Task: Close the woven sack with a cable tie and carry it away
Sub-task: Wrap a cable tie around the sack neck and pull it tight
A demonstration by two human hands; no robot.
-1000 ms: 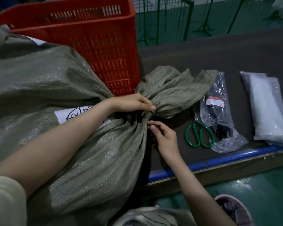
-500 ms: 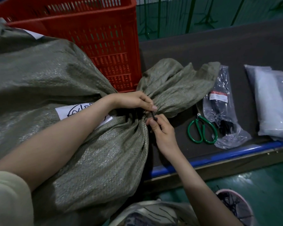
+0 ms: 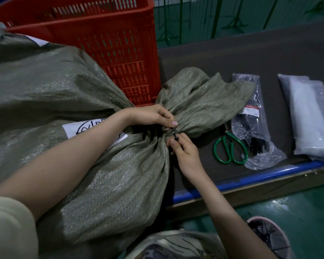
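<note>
Leftmost, one woven sack lies with one white label, one red crate at its 1 o'clock. Left hand pinches the gathered neck; right hand, at its 5 o'clock, grips one black cable tie. Rightward: one pair of green scissors, two plastic packets. Dark tabletop, blue edge; green floor.

A grey-green sack fills the left of the frame, its neck bunched at centre, where the left hand pinches the gathered cloth from above and the right hand grips a black tie just below. A red crate stands behind at upper left. Right of centre on the dark surface lie green scissors touching a clear bag, with a white packet at far right.
</note>
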